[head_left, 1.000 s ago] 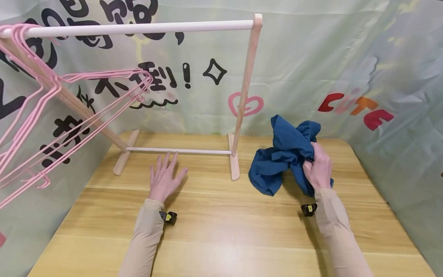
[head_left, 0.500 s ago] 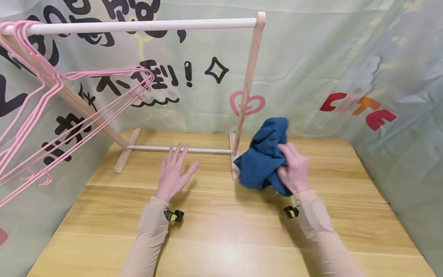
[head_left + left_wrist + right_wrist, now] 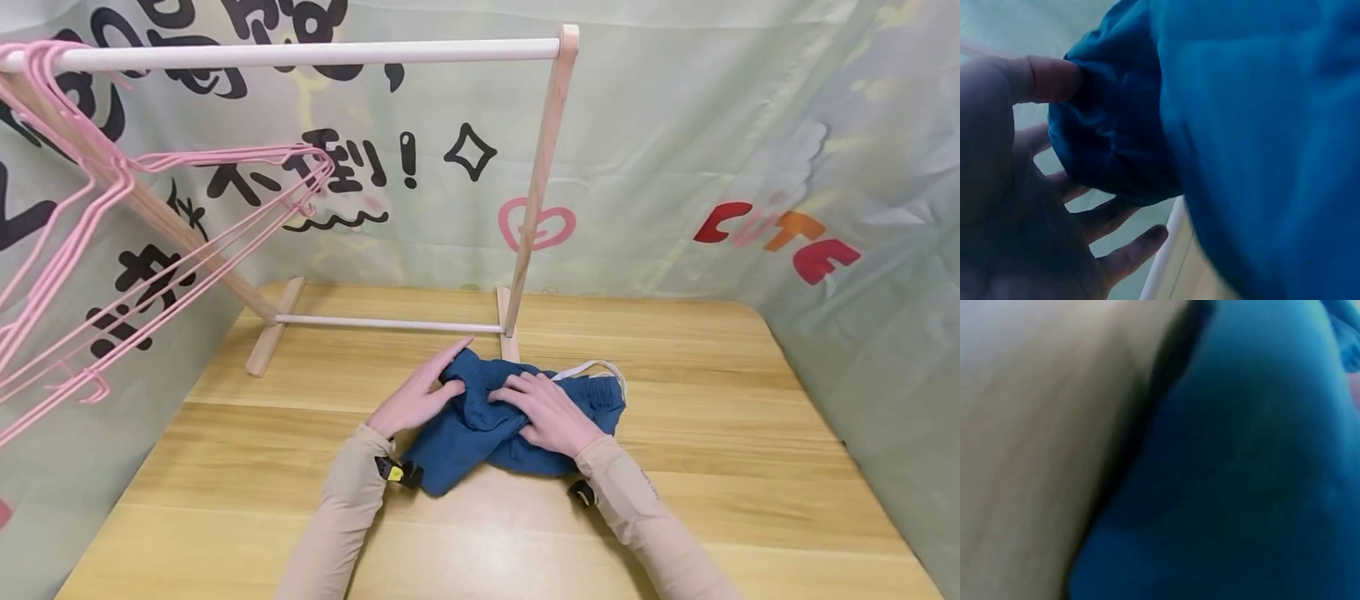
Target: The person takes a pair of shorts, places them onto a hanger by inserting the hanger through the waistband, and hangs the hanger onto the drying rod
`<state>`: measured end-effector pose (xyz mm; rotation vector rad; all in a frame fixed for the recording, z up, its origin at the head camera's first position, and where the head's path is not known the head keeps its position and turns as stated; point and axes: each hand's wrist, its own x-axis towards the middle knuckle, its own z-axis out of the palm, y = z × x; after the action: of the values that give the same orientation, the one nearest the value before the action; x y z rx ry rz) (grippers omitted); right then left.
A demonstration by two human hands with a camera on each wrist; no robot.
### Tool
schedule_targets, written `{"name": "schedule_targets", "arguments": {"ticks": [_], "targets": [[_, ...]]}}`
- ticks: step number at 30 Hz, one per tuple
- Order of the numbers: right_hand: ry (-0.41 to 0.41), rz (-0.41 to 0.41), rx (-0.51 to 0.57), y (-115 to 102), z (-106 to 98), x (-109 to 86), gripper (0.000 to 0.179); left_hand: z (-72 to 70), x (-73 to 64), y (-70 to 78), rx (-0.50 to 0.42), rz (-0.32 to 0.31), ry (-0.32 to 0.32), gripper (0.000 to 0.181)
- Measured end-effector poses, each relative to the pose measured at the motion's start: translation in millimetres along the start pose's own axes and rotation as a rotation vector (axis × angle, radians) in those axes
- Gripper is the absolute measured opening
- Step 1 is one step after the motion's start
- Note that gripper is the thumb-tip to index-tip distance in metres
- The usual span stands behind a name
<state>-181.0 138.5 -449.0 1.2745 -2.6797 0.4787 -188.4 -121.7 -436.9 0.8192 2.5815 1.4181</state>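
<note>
Blue shorts point(image 3: 461, 433) lie bunched on the table in front of me in the head view. At their right end show a gathered waistband and a white drawstring point(image 3: 611, 367). My left hand point(image 3: 416, 400) is at their left side, fingers spread and nearly straight, the thumb touching the cloth. In the left wrist view, a dark fold of the shorts point(image 3: 1116, 125) lies between that thumb and the fingers behind it. My right hand point(image 3: 551, 412) lies over the middle, its bent fingers gripping the fabric. Blue cloth point(image 3: 1241, 475) fills much of the blurred right wrist view, hiding the right fingers.
A wooden rack point(image 3: 536, 183) with a white top rail point(image 3: 337, 54) stands at the back left of the table point(image 3: 712, 467). Several pink hangers point(image 3: 97, 167) hang from its left end, jutting forward. A printed cloth backdrop point(image 3: 652, 150) surrounds the table.
My right hand has carried the shorts leftward from the table's right side and set them down in the middle. The left hand has moved right to meet them.
</note>
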Motion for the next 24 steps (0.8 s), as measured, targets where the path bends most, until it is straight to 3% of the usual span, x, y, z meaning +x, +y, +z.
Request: {"name": "schedule_targets", "arguments": {"ticks": [6,12,18,21,24], "targets": [[-0.072,0.100,0.136,2.9,-7.7,-8.3,0.062,-1.4,-2.7,-0.7,0.051,0.010,-0.037,0.071],[-0.042,0.209,0.285,22.1,-27.1,-24.4,0.087,-3.0,-0.7,-0.9,0.022,0.035,0.012,0.047],[0.006,0.346,0.414,51.1,-35.8,-29.2,0.048,-4.9,-1.6,-0.1,0.052,0.062,0.096,0.038],[-0.050,0.418,0.385,59.3,-38.4,-26.1,0.040,-3.8,-1.2,0.3,0.115,0.072,0.156,0.039],[-0.139,0.428,0.341,61.8,-40.9,-19.0,0.036,-2.6,-0.5,0.6,0.205,0.077,0.225,0.043]]}}
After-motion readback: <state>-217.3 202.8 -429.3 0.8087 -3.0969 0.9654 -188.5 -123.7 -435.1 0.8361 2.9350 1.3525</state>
